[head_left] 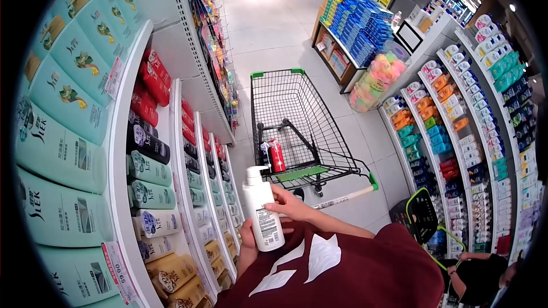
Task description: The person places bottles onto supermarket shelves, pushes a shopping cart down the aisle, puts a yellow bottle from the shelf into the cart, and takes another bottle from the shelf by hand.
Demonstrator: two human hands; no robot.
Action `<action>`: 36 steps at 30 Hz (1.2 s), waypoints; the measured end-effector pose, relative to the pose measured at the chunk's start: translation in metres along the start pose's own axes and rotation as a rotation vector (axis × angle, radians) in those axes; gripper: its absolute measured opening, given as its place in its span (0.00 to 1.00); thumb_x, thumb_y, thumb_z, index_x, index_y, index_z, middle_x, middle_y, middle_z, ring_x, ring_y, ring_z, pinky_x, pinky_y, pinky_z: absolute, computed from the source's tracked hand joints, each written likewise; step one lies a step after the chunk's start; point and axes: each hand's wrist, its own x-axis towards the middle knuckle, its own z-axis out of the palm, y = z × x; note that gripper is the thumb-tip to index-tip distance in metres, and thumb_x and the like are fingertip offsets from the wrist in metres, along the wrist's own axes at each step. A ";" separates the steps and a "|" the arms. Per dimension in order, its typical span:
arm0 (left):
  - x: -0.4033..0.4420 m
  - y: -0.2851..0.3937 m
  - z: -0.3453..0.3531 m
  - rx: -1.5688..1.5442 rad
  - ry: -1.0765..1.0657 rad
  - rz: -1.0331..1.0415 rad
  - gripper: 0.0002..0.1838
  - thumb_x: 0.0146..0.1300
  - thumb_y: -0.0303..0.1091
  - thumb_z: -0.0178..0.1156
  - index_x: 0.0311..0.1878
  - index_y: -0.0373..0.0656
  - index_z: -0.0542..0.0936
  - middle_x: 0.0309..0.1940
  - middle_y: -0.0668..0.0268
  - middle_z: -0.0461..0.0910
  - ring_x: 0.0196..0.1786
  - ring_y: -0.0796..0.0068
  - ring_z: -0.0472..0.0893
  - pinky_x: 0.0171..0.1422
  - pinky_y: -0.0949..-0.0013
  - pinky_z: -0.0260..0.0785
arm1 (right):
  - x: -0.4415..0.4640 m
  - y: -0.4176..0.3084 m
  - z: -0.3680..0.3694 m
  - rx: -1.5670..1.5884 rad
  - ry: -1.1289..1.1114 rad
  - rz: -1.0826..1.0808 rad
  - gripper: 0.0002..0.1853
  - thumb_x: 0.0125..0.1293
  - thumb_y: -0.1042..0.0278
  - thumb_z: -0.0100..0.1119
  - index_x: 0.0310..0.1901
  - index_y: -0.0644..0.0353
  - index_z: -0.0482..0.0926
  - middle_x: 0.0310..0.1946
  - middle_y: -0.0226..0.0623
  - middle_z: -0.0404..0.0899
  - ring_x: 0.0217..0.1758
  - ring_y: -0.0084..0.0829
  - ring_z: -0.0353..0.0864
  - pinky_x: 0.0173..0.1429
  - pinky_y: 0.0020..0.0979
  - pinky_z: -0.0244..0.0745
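A white pump bottle point(264, 214) with printed text on its label is held upright, slightly tilted, in front of my maroon shirt. My left hand point(247, 245) grips its lower left side. On its upper right side are the fingers of my right hand point(290, 204), closed against the label. Ahead stands a black wire shopping cart point(337, 137) with green corner pieces. Inside it, a red bottle point(277, 155) and a dark bottle point(264, 154) stand side by side at the left.
Close on my left, a shelf point(127, 80) carries red, dark, mint and gold bottles. Opposite are curved shelves point(425, 131) of bottles. Beyond the cart stands a display of blue boxes point(361, 29) beside a bag of colourful puffs point(378, 80). Another person point(482, 276) is at lower right.
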 end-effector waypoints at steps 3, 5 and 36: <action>0.000 0.006 0.003 -0.017 -0.031 0.042 0.53 0.63 0.67 0.53 0.78 0.34 0.51 0.70 0.42 0.65 0.67 0.37 0.72 0.70 0.32 0.65 | -0.009 0.002 -0.014 0.073 -0.043 0.000 0.33 0.72 0.67 0.59 0.74 0.59 0.56 0.61 0.41 0.72 0.61 0.29 0.74 0.67 0.35 0.71; 0.004 0.014 0.009 0.008 -0.100 0.082 0.52 0.63 0.64 0.55 0.79 0.37 0.49 0.71 0.42 0.62 0.70 0.39 0.70 0.72 0.33 0.63 | -0.018 0.004 -0.017 0.066 -0.015 -0.060 0.34 0.72 0.67 0.59 0.75 0.58 0.55 0.63 0.42 0.70 0.62 0.30 0.74 0.67 0.35 0.72; 0.001 0.030 0.062 0.591 0.355 0.328 0.11 0.71 0.23 0.49 0.52 0.30 0.76 0.40 0.56 0.82 0.42 0.65 0.83 0.55 0.61 0.78 | -0.062 -0.022 -0.019 0.648 -0.072 0.065 0.37 0.68 0.51 0.62 0.71 0.64 0.61 0.61 0.50 0.75 0.61 0.45 0.81 0.65 0.43 0.78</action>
